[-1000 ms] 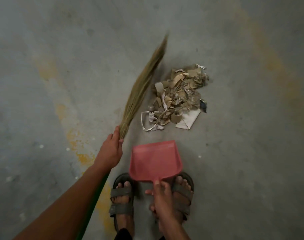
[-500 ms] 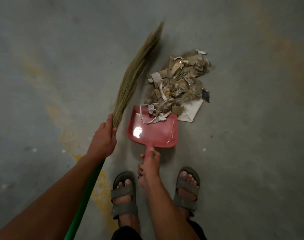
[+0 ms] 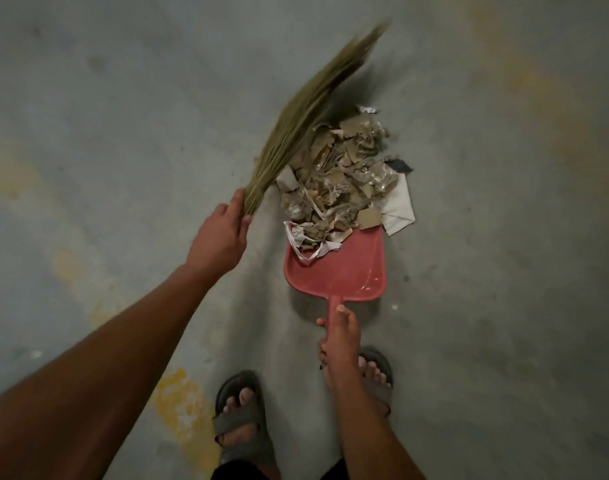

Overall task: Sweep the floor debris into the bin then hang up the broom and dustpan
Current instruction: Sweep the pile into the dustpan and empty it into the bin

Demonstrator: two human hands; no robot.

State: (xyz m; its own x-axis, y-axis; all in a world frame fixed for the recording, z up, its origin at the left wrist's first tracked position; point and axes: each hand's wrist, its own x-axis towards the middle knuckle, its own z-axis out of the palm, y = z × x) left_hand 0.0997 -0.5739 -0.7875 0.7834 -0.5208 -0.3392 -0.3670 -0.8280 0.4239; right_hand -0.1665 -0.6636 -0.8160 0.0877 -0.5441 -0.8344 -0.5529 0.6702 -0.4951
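1. We count one broom (image 3: pixel 306 123), left of the debris pile (image 3: pixel 344 181).
2. We count one red dustpan (image 3: pixel 337 268), touching that pile's near edge.
3. We count one pile.
4. We count two hands and two sandals, nearer us than the pile.

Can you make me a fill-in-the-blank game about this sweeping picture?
1. The dustpan is the colour ____.
2. The left hand holds the ____.
3. The right hand grips the dustpan by its ____.
4. The debris pile lies on the floor, with a few scraps over the dustpan's front ____.

Missing words: red; broom; handle; edge
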